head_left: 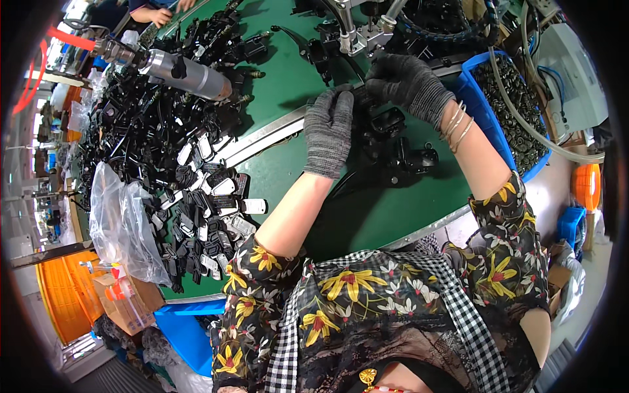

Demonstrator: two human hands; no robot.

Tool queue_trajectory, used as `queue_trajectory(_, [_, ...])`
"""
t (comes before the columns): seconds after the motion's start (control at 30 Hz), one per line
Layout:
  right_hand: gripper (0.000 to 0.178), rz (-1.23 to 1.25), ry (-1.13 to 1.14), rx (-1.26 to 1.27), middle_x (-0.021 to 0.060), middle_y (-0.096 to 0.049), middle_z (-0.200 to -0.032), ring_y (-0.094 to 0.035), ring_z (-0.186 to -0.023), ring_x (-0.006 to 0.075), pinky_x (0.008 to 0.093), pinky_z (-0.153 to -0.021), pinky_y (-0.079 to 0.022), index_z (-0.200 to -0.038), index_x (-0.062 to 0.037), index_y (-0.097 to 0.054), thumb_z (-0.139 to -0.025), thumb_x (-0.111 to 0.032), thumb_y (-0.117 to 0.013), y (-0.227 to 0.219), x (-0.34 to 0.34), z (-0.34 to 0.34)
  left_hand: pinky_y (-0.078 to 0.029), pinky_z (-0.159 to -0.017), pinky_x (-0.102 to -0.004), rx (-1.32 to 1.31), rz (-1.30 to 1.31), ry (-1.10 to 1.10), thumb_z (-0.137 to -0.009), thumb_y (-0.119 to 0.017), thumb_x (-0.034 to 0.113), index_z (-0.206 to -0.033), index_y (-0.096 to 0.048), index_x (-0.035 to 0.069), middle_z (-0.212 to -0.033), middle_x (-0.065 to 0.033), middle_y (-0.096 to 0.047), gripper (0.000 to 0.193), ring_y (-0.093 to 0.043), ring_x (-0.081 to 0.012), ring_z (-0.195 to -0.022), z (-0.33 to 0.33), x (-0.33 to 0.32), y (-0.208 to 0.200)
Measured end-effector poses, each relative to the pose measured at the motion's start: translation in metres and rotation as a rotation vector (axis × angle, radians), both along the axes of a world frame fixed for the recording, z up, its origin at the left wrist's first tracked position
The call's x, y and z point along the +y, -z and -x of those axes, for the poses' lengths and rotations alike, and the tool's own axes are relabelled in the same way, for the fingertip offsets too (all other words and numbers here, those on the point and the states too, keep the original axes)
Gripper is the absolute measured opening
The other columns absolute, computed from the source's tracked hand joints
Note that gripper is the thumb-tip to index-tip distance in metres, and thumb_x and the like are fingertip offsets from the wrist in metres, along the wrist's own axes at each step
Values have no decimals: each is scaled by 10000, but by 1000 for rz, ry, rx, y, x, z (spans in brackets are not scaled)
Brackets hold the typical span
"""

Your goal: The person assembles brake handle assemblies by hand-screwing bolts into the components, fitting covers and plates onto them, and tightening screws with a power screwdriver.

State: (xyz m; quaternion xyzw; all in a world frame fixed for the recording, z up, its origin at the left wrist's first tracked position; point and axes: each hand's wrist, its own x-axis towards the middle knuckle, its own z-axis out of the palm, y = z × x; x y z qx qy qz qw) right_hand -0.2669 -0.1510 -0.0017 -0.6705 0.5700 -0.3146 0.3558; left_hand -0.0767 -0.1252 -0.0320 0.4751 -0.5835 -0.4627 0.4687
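Note:
Grey knit gloves cover both my hands, which meet over the green table beneath a metal fixture (363, 39). My left hand (329, 128) has its fingers pressed together near a dark part, and what they pinch is hidden. Beside the fixture's lower end, my right hand (409, 85) is closed with fingers bent inward, their grip also out of sight. Close below the hands lie black molded lever assemblies (417, 159), one with a long thin lever. Another black lever assembly (318, 56) rests beyond my left hand.
A large heap of black parts (151, 124) covers the left, with black-and-white flat pieces (216, 196) before it. A silver pneumatic tool (187, 73) hangs above. At right stands a blue bin (468, 65) of small metal parts. A co-worker's hand (160, 16) shows far left.

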Motion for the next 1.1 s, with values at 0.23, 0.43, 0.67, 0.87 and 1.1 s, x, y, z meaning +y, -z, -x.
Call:
queue_trajectory(0.23, [280,295,59,513,164,-656,-1059,-632,-1006,304,397,-853,-500,-1045,-86,-650,-805,-215,-711,-19,27,-29,-500,-789,-302,-102,193,-17,-907,-646,214,-1061,-690,45,-945,-109,-697,233,-642,-154,-850,-12,-9,21])
queue_trajectory(0.43, [207,519,75,449,151,-630,-982,-609,-969,326,426,-837,-481,-1024,-90,-644,-840,-179,-675,-58,56,-86,-517,-738,-337,-304,333,-91,-876,-672,172,-1097,-643,43,-876,-105,-651,257,-639,-230,-799,-65,39,0])
queue_trajectory(0.67, [263,254,-524,440,165,-616,-996,-624,-957,327,425,-848,-499,-1002,-63,-637,-819,-243,-696,-5,65,-229,-473,-803,-455,-614,130,-291,-816,-687,184,-914,-651,54,-868,-165,-644,167,-602,-353,-888,-204,117,-12])
queue_trajectory(0.87, [408,199,-584,530,160,-592,-1033,-570,-1017,325,411,-887,-470,-1122,-55,-547,-796,-232,-717,35,65,-257,-466,-813,-424,-987,-5,-683,-825,-718,228,-1021,-664,63,-978,-179,-620,261,-580,-343,-933,-308,143,-9])
queue_trajectory(1.1, [230,139,-484,374,153,-643,-852,-624,-805,332,414,-767,-500,-998,-51,-585,-830,-173,-687,20,67,-244,-444,-927,-442,-1096,-132,-474,-753,-767,268,-1092,-660,115,-1101,-165,-611,387,-562,-352,-1062,-330,83,7])
